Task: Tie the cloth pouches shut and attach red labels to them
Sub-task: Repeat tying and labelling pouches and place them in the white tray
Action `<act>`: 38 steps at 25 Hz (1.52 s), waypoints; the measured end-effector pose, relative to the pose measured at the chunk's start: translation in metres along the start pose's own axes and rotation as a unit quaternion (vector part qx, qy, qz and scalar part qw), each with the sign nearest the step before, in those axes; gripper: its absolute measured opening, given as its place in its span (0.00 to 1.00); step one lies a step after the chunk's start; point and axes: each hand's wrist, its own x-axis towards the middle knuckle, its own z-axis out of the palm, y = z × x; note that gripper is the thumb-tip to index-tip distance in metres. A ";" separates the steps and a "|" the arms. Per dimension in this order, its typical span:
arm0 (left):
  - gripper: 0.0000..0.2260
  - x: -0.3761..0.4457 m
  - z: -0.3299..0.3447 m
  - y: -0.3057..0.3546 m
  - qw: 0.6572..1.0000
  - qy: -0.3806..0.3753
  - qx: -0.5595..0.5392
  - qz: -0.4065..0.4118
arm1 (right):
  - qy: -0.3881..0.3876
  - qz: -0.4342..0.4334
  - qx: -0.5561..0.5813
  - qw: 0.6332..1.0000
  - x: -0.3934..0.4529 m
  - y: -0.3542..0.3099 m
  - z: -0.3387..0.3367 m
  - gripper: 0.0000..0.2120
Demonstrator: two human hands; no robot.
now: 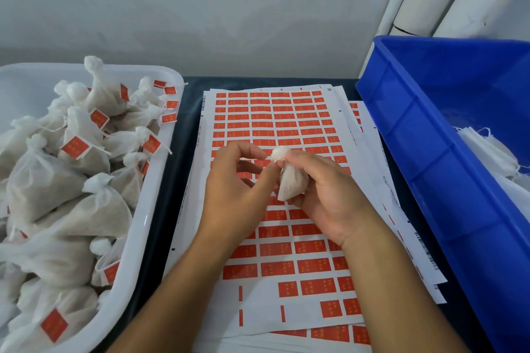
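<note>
Our lane is hemmed by bins on both sides.
We find flat passage over the label sheets (275,123) ahead; the white tray (160,135) heaped with pouches (57,186) walls our left, the tall blue crate (424,152) our right.

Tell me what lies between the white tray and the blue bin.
In the head view, label sheets on the dark table, with both hands (left, right) holding a pouch above them.
</note>
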 end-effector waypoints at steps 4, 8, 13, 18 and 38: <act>0.11 -0.001 -0.002 -0.005 0.985 0.042 0.105 0.130 | 0.030 0.021 -0.033 0.999 0.001 0.002 0.002 0.08; 0.11 0.001 -0.006 -0.012 0.962 0.039 0.173 0.207 | 0.057 0.027 -0.062 0.996 0.001 0.002 0.002 0.09; 0.13 0.002 -0.006 -0.013 0.958 -0.004 0.188 0.217 | 0.076 0.013 -0.113 0.991 0.000 0.001 -0.001 0.09; 0.10 0.004 -0.008 -0.011 0.959 0.007 0.190 0.209 | 0.086 -0.065 -0.263 0.959 -0.002 0.001 -0.005 0.10; 0.17 0.011 -0.023 0.010 0.918 -0.077 -0.338 -0.192 | 0.015 -0.190 -0.382 0.904 -0.005 0.005 -0.001 0.18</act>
